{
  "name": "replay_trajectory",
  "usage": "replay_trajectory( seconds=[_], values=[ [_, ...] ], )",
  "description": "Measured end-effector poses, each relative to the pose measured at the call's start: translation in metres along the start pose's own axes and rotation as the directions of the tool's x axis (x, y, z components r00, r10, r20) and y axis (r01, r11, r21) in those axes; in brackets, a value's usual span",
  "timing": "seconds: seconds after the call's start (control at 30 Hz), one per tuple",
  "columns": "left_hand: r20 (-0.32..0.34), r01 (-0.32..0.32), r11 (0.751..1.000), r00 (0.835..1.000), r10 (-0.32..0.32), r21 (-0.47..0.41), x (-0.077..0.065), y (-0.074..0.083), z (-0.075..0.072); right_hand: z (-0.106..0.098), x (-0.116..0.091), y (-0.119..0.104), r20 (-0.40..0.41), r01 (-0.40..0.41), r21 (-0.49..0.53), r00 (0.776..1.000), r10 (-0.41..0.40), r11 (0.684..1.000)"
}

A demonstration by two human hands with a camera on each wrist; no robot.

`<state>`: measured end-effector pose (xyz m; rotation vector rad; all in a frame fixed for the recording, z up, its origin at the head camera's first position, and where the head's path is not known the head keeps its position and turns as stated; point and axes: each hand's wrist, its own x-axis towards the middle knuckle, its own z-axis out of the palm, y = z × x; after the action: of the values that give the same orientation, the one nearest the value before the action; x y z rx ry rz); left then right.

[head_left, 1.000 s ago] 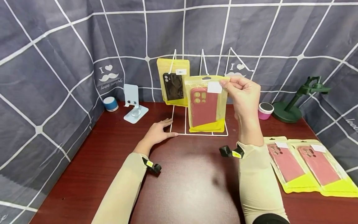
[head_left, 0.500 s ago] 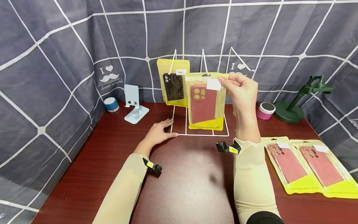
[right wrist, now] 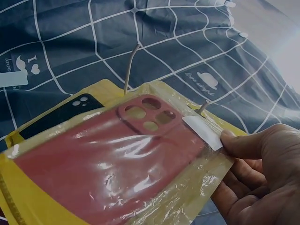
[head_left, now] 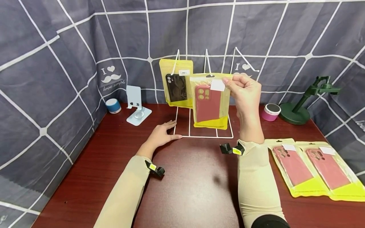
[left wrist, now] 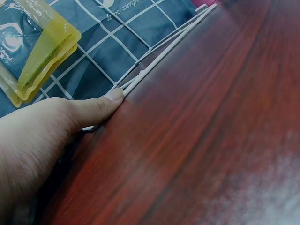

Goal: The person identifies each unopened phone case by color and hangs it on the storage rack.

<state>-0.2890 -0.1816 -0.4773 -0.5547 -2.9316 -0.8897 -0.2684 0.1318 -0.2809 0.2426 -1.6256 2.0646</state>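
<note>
My right hand [head_left: 246, 95] pinches the upper right corner of a clear-and-yellow bag holding a red phone case [head_left: 207, 104], near its white label. The bag's hang hole lies at the tip of the middle hook of a white wire display rack [head_left: 207, 137]; whether the hook passes through is too small to tell. On the rack's left hook hangs a bagged black phone case [head_left: 177, 88], behind and left of the red one. My left hand [head_left: 161, 134] rests at the rack's front left corner, its thumb on the front wire [left wrist: 164, 51] in the left wrist view.
Two bagged red phone cases [head_left: 293, 166] lie on the table at right. A green stand [head_left: 295, 110] and a pink round speaker [head_left: 270, 113] stand behind them. At back left are a light blue phone stand [head_left: 135, 101] and a blue round speaker [head_left: 113, 106].
My right hand has moved up and slightly left with the bagged red phone case, bringing its hole level with the middle hook's tip. My left hand stays on the rack.
</note>
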Motion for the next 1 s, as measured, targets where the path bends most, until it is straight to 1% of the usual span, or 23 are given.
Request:
replay_trajectory(
  seconds=[0.13,0.23,0.37,0.43,0.5,0.6,0.7,0.77,0.83,1.0],
  values=[
    [0.01,0.015,1.0,1.0,-0.015,-0.005,-0.001,0.001,0.0,0.0,0.001,0.006,0.014,0.025,-0.018,1.0,-0.024,1.0],
    [0.014,0.019,1.0,1.0,-0.019,-0.005,-0.002,0.001,-0.001,0.001,0.003,0.009,0.029,0.025,0.003,0.999,-0.025,1.0],
    [0.014,0.024,1.0,1.0,-0.024,-0.001,-0.002,0.002,-0.002,0.003,0.005,0.013,0.065,-0.004,0.024,0.998,0.002,1.0],
    [0.016,0.028,1.0,0.999,-0.028,0.001,-0.001,0.002,-0.002,0.004,0.006,0.016,0.104,-0.029,0.024,0.994,0.027,0.999],
    [0.021,0.031,1.0,0.999,-0.031,0.003,-0.001,0.002,-0.002,0.005,0.007,0.02,0.154,-0.053,0.013,0.987,0.051,0.998],
    [0.021,0.031,1.0,0.999,-0.031,0.003,-0.001,0.002,-0.002,0.005,0.008,0.028,0.235,-0.108,-0.029,0.966,0.111,0.994],
    [0.02,0.029,1.0,0.999,-0.029,0.003,-0.001,0.002,-0.003,0.004,0.01,0.037,0.277,-0.154,-0.098,0.945,0.176,0.983],
    [0.019,0.026,1.0,0.999,-0.026,0.004,-0.001,0.002,-0.002,0.002,0.011,0.042,0.284,-0.175,-0.131,0.936,0.206,0.976],
    [0.017,0.023,1.0,1.0,-0.023,0.007,-0.001,0.003,-0.002,0.0,0.012,0.046,0.276,-0.185,-0.139,0.936,0.218,0.973],
    [0.008,0.015,1.0,1.0,-0.015,0.017,0.0,0.003,-0.002,-0.002,0.014,0.054,0.219,-0.155,-0.133,0.959,0.182,0.979]
  ],
)
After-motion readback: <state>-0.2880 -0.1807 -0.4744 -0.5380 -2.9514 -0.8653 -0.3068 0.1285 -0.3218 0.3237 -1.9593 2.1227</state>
